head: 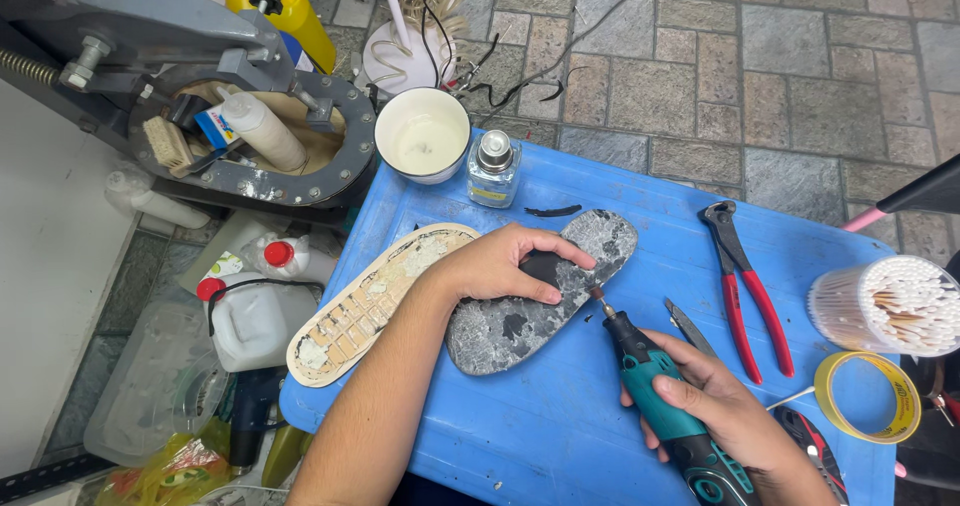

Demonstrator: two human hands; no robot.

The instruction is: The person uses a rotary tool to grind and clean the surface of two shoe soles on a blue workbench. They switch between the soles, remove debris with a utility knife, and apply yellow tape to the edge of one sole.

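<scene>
I have one view only, from my head camera. It looks steeply down, close over the blue table (600,406) and the paved floor (800,76) beyond.

blue table (560,426) | grey sole (500,331), tan sole (365,301), bowl (422,134), bottle (493,169), red pliers (745,286), tape roll (868,396), swab tub (885,306)
</scene>
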